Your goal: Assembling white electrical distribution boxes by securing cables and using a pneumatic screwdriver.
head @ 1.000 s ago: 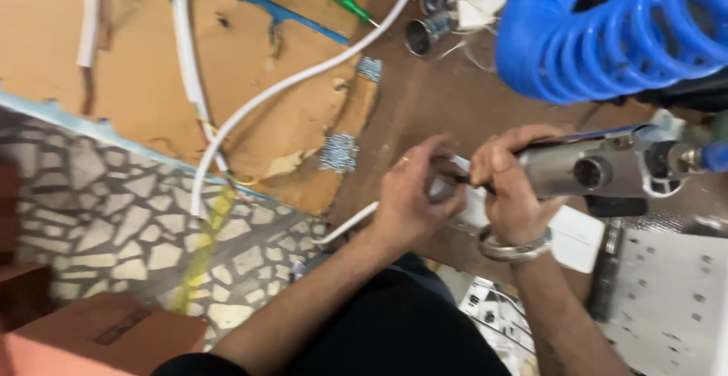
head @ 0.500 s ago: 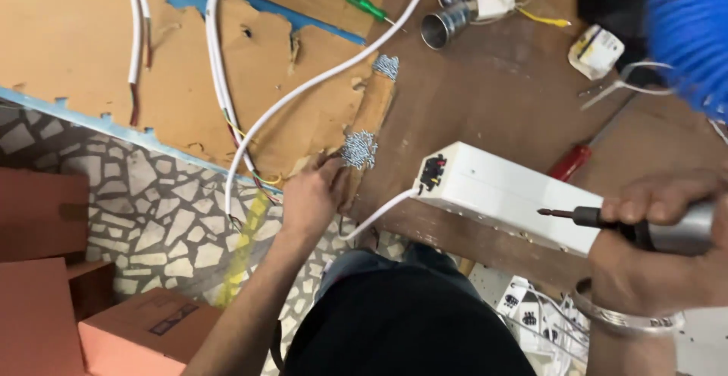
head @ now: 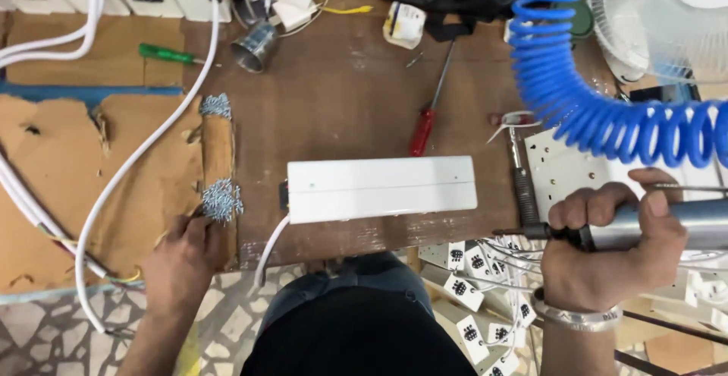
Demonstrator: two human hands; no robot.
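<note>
Hands: L (head: 184, 248) at screws (head: 221, 199) (R (head: 607, 251) grips driver (head: 667, 226)).

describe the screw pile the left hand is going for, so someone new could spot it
Start at the long white box lying in the middle of the brown table. Just left of it, on the edge of the torn cardboard sheet, sits a small heap of silvery screws, at the left hand's fingertips. A second screw pile lies farther up; this one is nearest the hand.
</note>
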